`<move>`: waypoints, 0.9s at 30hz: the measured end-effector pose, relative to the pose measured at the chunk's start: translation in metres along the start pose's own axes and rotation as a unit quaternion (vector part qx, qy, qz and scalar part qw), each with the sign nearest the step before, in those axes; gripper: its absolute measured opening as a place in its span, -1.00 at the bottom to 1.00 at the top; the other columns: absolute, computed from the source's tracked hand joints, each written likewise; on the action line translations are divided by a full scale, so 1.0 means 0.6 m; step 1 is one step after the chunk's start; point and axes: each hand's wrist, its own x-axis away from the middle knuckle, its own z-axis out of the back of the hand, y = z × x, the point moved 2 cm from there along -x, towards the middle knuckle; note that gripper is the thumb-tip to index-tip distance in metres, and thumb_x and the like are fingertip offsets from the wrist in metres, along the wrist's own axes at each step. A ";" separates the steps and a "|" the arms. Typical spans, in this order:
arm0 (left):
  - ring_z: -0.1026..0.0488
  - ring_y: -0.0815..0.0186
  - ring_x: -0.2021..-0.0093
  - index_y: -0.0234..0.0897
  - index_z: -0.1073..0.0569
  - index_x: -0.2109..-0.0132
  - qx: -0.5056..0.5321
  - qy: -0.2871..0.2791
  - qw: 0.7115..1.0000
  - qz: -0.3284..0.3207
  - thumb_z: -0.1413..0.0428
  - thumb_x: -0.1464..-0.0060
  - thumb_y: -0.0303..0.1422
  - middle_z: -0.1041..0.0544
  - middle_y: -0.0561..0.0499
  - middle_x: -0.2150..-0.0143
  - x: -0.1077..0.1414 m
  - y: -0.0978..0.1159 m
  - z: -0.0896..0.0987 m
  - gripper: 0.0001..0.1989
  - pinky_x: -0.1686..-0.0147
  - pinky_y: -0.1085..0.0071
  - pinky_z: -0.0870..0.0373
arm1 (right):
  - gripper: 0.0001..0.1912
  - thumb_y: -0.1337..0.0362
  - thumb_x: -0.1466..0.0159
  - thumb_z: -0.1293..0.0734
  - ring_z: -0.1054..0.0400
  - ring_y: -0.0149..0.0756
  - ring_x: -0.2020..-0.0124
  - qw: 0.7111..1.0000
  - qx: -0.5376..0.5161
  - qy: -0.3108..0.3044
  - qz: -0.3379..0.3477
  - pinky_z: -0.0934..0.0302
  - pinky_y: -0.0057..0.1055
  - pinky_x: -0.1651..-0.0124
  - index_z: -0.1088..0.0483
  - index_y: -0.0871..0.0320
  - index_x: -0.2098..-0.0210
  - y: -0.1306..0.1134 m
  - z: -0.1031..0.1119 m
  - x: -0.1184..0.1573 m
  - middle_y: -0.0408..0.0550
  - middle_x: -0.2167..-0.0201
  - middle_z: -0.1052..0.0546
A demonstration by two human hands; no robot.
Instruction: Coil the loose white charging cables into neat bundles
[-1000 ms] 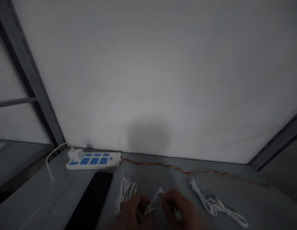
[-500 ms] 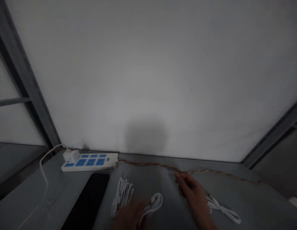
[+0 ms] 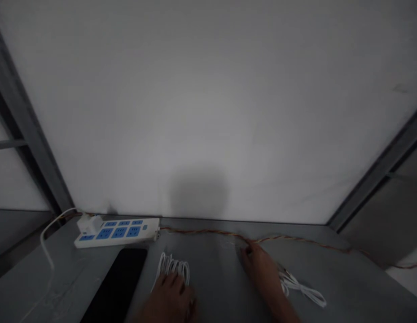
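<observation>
Head camera: right of the power strip (image 3: 122,232) and nearer you, the white coiled cable (image 3: 173,264) points its loops at the panel (image 3: 208,112), long axis running away from you. Your left hand (image 3: 171,298) lies over it; your right hand (image 3: 262,269) extends farther right, fingers curled. Whether either grips, I cannot tell.

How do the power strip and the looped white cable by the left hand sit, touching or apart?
Apart: the head view shows grey tabletop between the power strip and the looped white cable by the left hand.
</observation>
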 end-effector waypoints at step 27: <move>-0.51 0.15 0.07 -0.16 -0.49 0.17 0.074 0.046 0.993 -0.076 -0.09 0.00 -0.53 -0.62 0.06 0.18 -0.010 -0.003 0.046 -0.75 0.05 0.23 -0.36 | -0.93 0.28 -0.03 -0.33 -0.51 0.01 0.45 0.992 0.036 0.054 -0.104 -0.23 -0.27 0.43 -0.47 0.10 0.54 0.155 0.150 -0.010 0.12 0.50 -0.62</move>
